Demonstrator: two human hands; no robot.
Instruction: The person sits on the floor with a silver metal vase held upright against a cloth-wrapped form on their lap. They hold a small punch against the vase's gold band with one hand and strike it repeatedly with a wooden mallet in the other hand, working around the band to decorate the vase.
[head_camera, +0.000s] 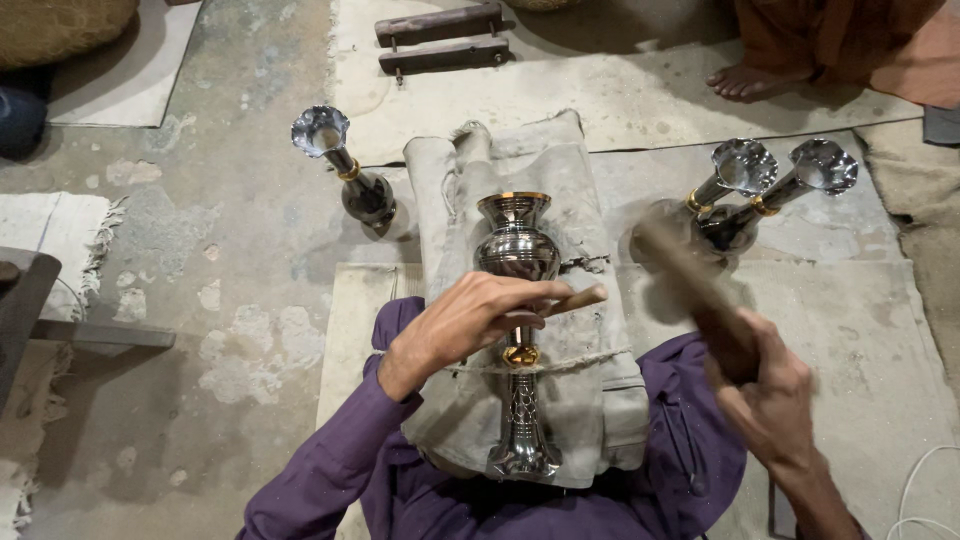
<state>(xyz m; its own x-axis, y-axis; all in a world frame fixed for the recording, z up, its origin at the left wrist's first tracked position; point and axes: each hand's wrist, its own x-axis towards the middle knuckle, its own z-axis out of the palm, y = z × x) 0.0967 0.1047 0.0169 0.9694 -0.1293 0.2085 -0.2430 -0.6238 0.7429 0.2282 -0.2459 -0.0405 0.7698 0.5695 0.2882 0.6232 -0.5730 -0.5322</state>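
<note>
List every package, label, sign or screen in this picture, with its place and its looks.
None in view: no package, label, sign or screen shows.
What is there: a silver metal vase with gold bands lying on a grey padded cloth block, the left hand on it, the right hand gripping a dark wooden mallet.

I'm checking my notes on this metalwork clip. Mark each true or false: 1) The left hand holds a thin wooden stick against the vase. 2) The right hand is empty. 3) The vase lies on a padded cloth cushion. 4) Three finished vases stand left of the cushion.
1) True: the left hand presses a thin wooden stick on the shiny silver metal vase.
2) False: the right hand grips a blurred dark wooden mallet.
3) True: it lies on the grey padded cloth cushion.
4) False: one stands left, two right.
</note>
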